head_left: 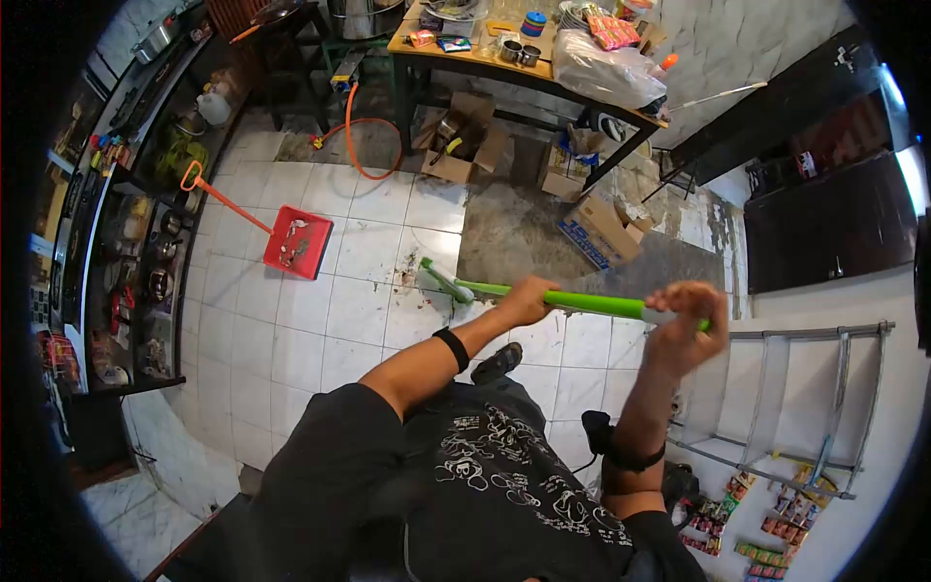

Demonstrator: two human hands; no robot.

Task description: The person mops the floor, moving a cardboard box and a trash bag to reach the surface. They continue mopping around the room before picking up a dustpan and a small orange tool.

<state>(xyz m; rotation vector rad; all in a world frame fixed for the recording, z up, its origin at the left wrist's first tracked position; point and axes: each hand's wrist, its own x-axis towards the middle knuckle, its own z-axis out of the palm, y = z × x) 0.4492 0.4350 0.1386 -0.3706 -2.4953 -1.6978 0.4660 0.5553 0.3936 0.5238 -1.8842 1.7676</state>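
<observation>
A green broom (592,303) slants across the middle, its head low over the white floor tiles beside scattered dirt. My left hand (527,302) is wrapped round the middle of the handle. Near the handle's upper end, my right hand (690,315) has its fingers curled round the stick. On the tiles to the left lies a red dustpan (298,242) with debris in it and a long orange handle pointing up and left. One of my shoes shows just below the broom head.
A wooden table (407,41) loaded with dishes and bags stands at the back. Cardboard boxes (603,233) sit under and beside it. An orange hose (393,136) curls on the floor. Shelves (145,281) line the left; a metal ladder (761,398) is at right.
</observation>
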